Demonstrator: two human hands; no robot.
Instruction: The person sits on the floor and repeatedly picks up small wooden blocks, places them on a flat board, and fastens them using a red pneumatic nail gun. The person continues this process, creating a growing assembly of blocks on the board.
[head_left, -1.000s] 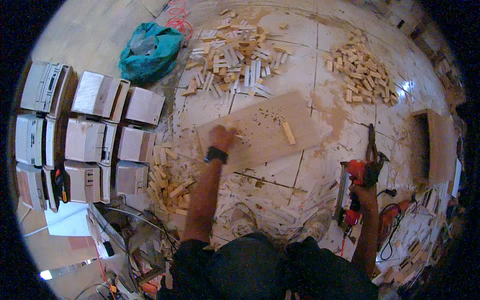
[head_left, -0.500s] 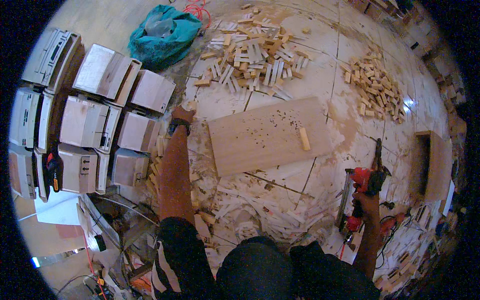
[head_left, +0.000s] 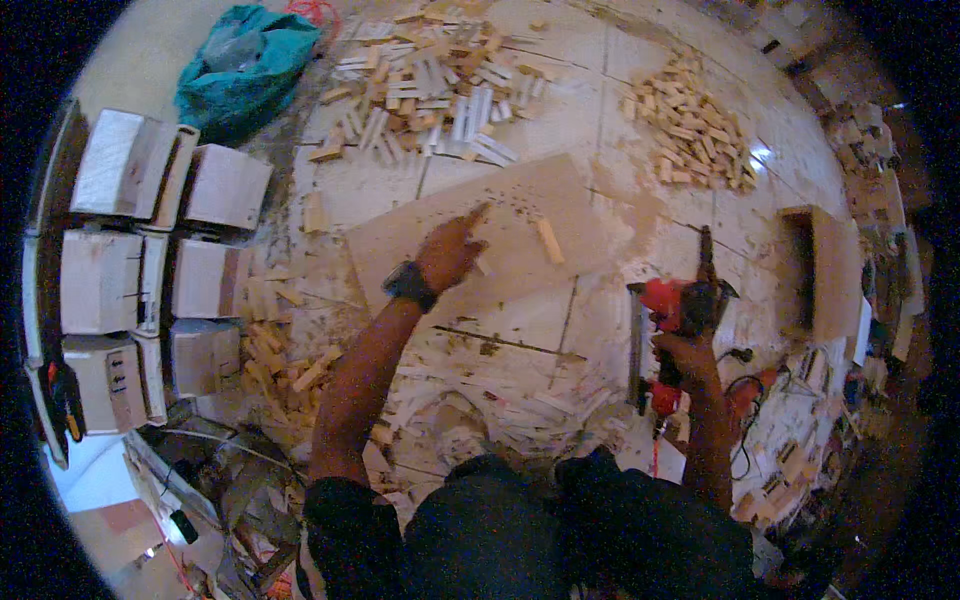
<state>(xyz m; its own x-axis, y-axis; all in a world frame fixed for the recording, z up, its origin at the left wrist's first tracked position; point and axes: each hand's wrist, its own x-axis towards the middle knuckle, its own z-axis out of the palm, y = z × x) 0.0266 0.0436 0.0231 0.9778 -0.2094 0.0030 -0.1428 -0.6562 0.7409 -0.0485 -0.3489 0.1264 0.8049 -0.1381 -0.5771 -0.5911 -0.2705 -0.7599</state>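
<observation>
A light brown wooden board lies flat on the floor before me, with several small dark bits scattered on it. One small wooden block rests on its right part. Over the board's left half is my left hand, fingers stretched out and index finger pointing toward the dark bits; I see no object in its grip. My right hand is wrapped round the handle of a red and black nail gun, held to the right of the board with its nose pointing away from me.
Cardboard boxes are stacked at the left, near a green sack. Loose wooden blocks form a far pile and another at the right. An open wooden box stands farther right. Wood scraps lie near my left arm.
My left hand has moved right, from the floor beside the board to over it. A block now shows on the floor where it was. The whole view has shifted; the right hand keeps the nail gun.
</observation>
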